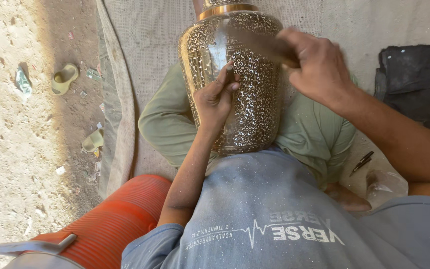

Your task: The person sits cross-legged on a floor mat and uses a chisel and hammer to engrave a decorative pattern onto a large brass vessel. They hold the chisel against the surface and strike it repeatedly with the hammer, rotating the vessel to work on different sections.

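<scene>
Seated on a grey woven mat (150, 30) spread over the dusty ground (16, 164), I steady a large engraved brass vase (235, 74) between my folded legs, which are clad in green trousers (314, 134). The vase lies tilted away from me, its base against my grey shirt (274, 219) and its banded neck pointing toward the top of the view. Its body is covered in dense scrollwork, bright metal against dark.

My left arm rises straight from the elbow along the vase's near flank, and my left hand (215, 99) rests against the metal, fingers curled tight around a small dark chisel-like tool (230, 73) whose tip meets the patterned surface. My right arm reaches in from the right, forearm angled across my knee, and my right hand (314, 65) hovers over the vase's upper shoulder, closed around something dark that is blurred; I cannot tell what it is.

A ribbed orange cylinder (110, 224) lies at my left side, with a grey metal handle (36, 245) at its near end. A folded black cloth (414, 79) sits on the ground to my right. Nearer my right knee lie a clear plastic bag (386, 187) and a slim dark tool (362, 162). Two green sandals (64, 78) (93, 141) lie well apart on the dirt beyond the mat's left edge.
</scene>
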Demonstrator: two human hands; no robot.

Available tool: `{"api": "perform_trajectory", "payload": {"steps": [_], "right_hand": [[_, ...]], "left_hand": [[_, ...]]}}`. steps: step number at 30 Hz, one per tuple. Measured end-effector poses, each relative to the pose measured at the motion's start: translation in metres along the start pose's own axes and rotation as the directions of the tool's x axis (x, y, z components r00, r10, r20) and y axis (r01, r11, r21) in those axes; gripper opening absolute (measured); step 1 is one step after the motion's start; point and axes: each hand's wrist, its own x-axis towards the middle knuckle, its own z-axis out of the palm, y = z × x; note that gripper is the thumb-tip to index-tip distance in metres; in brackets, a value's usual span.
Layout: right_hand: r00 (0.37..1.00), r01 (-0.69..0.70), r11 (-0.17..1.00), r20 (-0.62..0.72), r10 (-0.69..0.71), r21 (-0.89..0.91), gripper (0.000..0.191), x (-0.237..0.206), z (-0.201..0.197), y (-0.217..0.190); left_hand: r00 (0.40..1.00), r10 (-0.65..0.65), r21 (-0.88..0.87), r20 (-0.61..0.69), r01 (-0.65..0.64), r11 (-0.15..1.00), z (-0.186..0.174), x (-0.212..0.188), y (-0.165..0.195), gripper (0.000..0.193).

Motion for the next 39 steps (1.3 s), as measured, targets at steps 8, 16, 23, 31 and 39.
{"api": "perform_trajectory", "payload": {"steps": [8, 16, 23, 31, 39], "right_hand": [[0.998, -0.051, 0.998, 0.024, 0.052, -0.045, 0.028, -0.005, 0.007, 0.008], [0.994, -0.005, 0.97, -0.1, 0.031, 0.243, 0.035, -0.009, 0.016, 0.02], [0.998, -0.058, 0.995, -0.028, 0.06, 0.076, 0.023, -0.009, 0.02, 0.022], [0.996, -0.086, 0.977, 0.003, 0.088, -0.196, 0.02, -0.01, 0.009, 0.016], [0.992, -0.114, 0.93, -0.016, 0.127, 0.348, 0.037, 0.015, 0.012, 0.016]], "left_hand": [[1.0, 0.012, 0.019, 0.023, -0.013, 1.0, -0.001, 0.001, -0.001, 0.042], [0.999, -0.026, 0.094, 0.047, 0.022, 0.995, -0.001, 0.006, 0.001, 0.042], [0.998, 0.019, 0.063, 0.054, -0.022, 0.998, -0.002, 0.007, 0.005, 0.041], [0.996, 0.056, 0.013, 0.07, -0.057, 0.998, -0.004, 0.011, 0.005, 0.043], [1.0, 0.029, 0.054, 0.008, -0.03, 0.998, -0.005, 0.011, 0.008, 0.05]]}}
